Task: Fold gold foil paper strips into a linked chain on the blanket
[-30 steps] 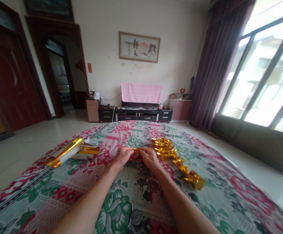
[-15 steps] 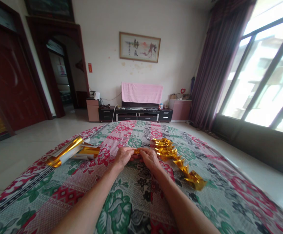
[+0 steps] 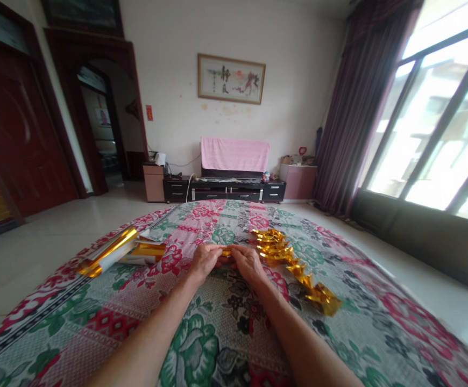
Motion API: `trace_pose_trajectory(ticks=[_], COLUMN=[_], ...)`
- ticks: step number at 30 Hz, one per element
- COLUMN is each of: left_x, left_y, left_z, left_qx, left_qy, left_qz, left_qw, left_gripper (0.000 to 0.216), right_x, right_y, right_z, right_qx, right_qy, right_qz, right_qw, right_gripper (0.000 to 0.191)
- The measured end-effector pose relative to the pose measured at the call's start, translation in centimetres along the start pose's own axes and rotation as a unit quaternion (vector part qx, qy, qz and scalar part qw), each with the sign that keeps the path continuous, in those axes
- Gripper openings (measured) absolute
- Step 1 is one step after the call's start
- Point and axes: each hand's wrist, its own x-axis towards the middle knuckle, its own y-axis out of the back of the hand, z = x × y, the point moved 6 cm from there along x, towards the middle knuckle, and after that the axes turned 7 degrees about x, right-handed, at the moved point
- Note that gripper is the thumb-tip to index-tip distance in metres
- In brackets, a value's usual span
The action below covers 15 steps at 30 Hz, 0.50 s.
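Floral red-and-green cloth (image 3: 193, 346), a small gold-foil piece (image 3: 226, 251) over its middle.
Left hand (image 3: 205, 262) and right hand (image 3: 248, 262) pinch it, fingertips closed; crinkled gold-foil shapes (image 3: 276, 252) lie toward the right edge, rolled gold-and-white sheets (image 3: 115, 249) near the left edge.

Foil sheets (image 3: 115, 251) left on tablecloth (image 3: 193, 344), foil pieces (image 3: 274, 250) right, cabinet (image 3: 212, 196) behind

— "Where do we find room?"
— "Between our left hand (image 3: 206, 260) and the gold sheets (image 3: 115, 251), across flat tablecloth (image 3: 177, 258)."
— "And what blocks us?"
— "Folded gold pieces (image 3: 297, 270), rowed just beside our right hand (image 3: 248, 262), bar a low rightward sweep."
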Motion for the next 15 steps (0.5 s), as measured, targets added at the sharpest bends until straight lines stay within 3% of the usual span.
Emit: trace_pose_trajectory(ticks=[15], left_x=[0.79], left_y=[0.02], left_z=[-0.95], left_qx=[0.030], left_qy=[-0.021], left_qz=[0.011], left_qw=[0.999], left_gripper=[0.033], right_x=[-0.06], right_y=[-0.06], right_z=[0.02], right_qx=[-0.024], right_qy=[0.010], right_qz=[0.004], right_qw=[1.000], right_gripper=[0.039])
